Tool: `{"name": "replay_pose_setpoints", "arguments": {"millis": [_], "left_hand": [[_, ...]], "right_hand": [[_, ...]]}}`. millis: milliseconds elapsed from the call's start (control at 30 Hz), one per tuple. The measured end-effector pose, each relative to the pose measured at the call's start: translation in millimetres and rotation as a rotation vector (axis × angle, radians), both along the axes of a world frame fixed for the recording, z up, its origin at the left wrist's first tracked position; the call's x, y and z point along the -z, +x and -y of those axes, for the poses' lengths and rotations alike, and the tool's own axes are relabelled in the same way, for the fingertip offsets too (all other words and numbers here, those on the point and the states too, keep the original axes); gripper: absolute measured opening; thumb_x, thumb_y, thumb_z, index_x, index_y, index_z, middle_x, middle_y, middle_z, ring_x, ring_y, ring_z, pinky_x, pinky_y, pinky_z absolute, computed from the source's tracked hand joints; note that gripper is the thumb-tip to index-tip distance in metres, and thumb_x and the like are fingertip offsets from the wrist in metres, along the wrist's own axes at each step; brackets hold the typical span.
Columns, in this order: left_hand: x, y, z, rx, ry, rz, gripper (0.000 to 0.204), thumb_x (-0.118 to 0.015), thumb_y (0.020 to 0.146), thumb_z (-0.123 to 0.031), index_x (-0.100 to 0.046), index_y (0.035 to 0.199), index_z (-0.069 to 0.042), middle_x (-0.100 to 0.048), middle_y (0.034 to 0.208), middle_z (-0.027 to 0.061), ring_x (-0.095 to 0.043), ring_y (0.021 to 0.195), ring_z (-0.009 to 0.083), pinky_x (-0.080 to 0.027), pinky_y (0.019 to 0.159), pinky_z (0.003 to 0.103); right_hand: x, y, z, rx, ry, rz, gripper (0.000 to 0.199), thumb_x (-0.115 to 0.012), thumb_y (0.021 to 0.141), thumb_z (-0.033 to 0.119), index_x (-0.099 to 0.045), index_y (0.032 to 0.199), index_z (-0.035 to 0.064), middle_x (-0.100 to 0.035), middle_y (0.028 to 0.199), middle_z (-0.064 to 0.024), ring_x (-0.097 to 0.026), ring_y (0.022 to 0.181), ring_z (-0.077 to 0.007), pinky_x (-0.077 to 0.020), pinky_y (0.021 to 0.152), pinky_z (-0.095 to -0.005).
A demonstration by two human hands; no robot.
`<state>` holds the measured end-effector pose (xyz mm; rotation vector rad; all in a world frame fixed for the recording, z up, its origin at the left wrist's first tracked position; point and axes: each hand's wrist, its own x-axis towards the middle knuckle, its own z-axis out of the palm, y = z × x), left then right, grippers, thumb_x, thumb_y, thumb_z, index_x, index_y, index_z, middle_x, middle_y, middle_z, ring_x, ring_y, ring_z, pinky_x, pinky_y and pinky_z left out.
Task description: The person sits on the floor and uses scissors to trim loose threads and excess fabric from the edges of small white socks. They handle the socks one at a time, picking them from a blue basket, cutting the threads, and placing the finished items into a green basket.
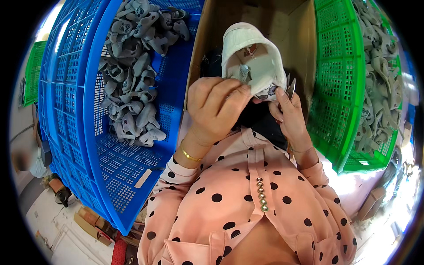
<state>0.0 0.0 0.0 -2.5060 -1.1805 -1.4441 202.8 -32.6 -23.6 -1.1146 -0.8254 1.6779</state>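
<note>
A small cream fabric shoe upper (267, 55), with a printed patch on its lower edge and its hollow side facing me, is held up in front of my chest. My left hand (216, 104) pinches its near left edge between thumb and fingers. At its lower right corner my right hand (289, 110) is closed, thumb pressed on the printed part. A pair of small metal snips (291, 86) sticks up out of the right hand, its two blades apart beside the upper. Their handles are hidden in the palm.
On the left, a blue plastic crate (123, 176) holds a heap of grey shoe uppers (132, 75). A green crate (333, 88) on the right holds more grey uppers (375, 79). Between them stands an open cardboard box (296, 26), behind the held upper.
</note>
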Motion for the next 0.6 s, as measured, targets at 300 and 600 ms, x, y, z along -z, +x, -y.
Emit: {"name": "replay_pose_setpoints", "arguments": {"millis": [300, 600], "left_hand": [[-63, -19, 23, 0.096, 0.093, 0.058, 0.014, -0.067, 0.082, -0.011, -0.061, 0.095, -0.012, -0.064, 0.094, 0.0043, -0.057, 0.087, 0.0263, -0.049, 0.079, 0.043], [-155, -11, 46, 0.132, 0.886, 0.54, 0.048, -0.049, 0.097, -0.038, -0.045, 0.137, -0.011, -0.041, 0.145, 0.0088, -0.034, 0.135, 0.0267, -0.027, 0.113, 0.041]], "right_hand": [[-6, 1, -5, -0.036, -0.084, 0.006, 0.035, -0.044, 0.104, 0.03, -0.061, 0.109, 0.0001, -0.071, 0.085, -0.0121, -0.028, 0.044, -0.0006, -0.0221, 0.038, -0.0177], [-8, 64, -5, 0.121, -0.173, -0.025, 0.04, -0.048, 0.101, 0.037, -0.062, 0.095, -0.0001, -0.067, 0.071, -0.0099, -0.028, 0.038, -0.0025, -0.0172, 0.036, -0.0214]]}}
